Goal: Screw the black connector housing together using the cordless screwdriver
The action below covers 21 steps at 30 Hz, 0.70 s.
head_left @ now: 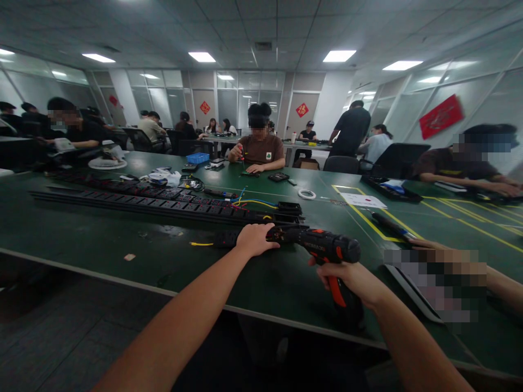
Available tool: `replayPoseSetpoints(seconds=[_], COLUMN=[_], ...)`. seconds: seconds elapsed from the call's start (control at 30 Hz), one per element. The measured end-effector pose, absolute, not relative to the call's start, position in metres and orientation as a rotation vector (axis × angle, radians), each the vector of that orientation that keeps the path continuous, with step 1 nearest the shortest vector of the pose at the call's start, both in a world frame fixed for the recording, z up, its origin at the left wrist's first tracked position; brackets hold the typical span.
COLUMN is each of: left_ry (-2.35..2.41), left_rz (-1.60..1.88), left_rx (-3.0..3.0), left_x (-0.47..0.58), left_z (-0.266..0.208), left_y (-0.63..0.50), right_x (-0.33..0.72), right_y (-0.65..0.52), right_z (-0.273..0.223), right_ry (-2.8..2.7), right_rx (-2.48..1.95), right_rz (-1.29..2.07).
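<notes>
My right hand [357,280] is wrapped round the handle of a black and orange cordless drill [327,245]. The drill lies level, its nose pointing left at the end of a black socket module [226,238]. Over that module my left hand [255,239] is closed, holding it on the green table; the drill's tip is hard to make out beside the fingers. A short yellow wire [201,244] sticks out of the module's left end. Just behind it lie long black power strips [163,204] with rows of sockets, and blue and yellow wires [253,201] at their right end.
A roll of white tape [306,194], a paper sheet [363,200] and a blue basket [198,158] are on the green table [102,234]. Across it a person [259,149] works with a red-handled screwdriver. Another person's hand [433,247] reaches in at right.
</notes>
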State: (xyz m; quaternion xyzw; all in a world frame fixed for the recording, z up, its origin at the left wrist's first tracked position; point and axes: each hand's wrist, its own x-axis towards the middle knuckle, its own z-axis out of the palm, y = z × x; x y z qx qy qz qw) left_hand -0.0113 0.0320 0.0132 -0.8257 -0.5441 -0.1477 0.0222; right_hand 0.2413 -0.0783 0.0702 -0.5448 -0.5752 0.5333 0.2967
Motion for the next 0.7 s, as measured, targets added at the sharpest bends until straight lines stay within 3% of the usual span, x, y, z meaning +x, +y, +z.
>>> replayPoseSetpoints(seconds=[0.7], left_ry=[-1.69], left_rz=[-0.465], left_rx=[-2.56], left_x=[-0.011], left_z=[0.0147], left_y=[0.0314], right_x=[0.2382], right_y=[-0.0789], right_z=[0.0723], right_ry=[-1.629], right_rx=[-1.432], right_rz=[1.365])
